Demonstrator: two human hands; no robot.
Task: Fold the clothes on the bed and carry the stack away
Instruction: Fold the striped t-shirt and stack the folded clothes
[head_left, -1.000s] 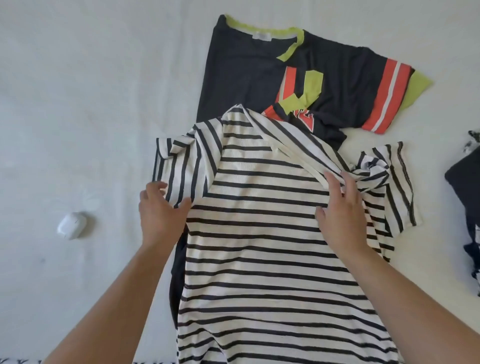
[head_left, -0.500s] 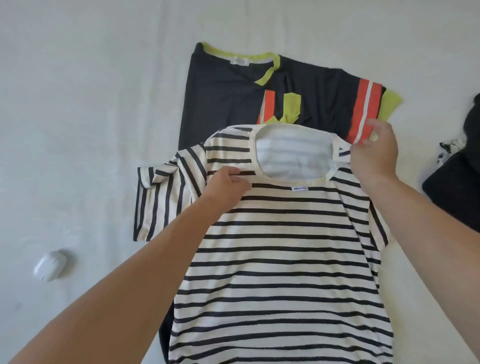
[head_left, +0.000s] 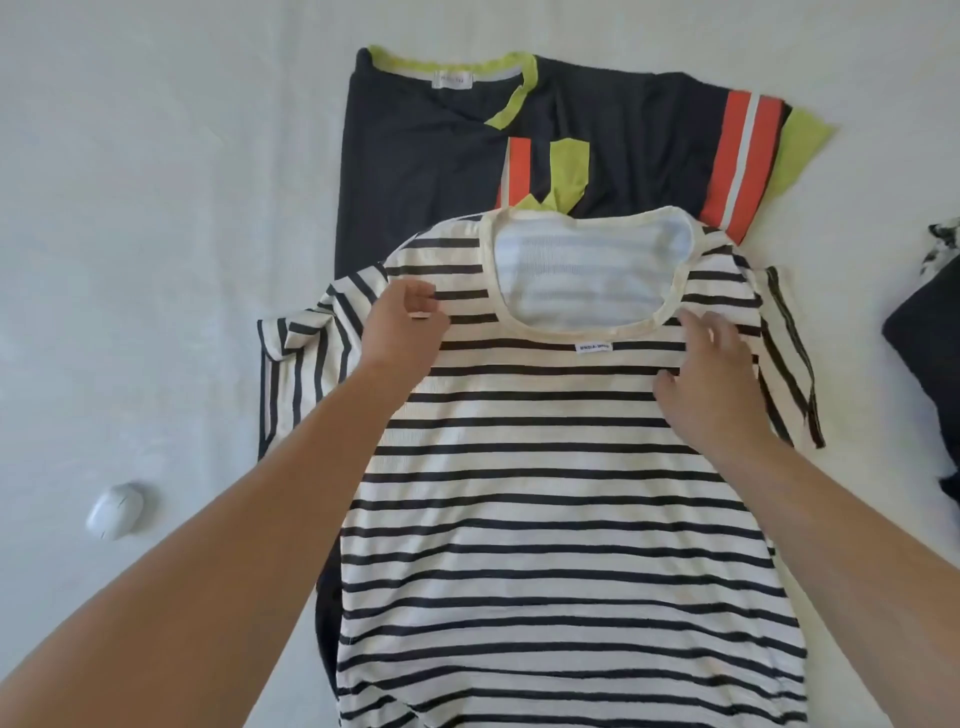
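Striped tee (head_left: 561, 493) hem cut off; left hand (head_left: 402, 332) pinches shoulder, right hand (head_left: 711, 379) flat, fingers blurred.

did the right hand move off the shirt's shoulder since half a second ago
Yes. The right hand came down from the striped shirt's shoulder, nearer its neck label.

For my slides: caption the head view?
Left hand pinches, right hand smooths a striped T-shirt laid over a dark jersey.
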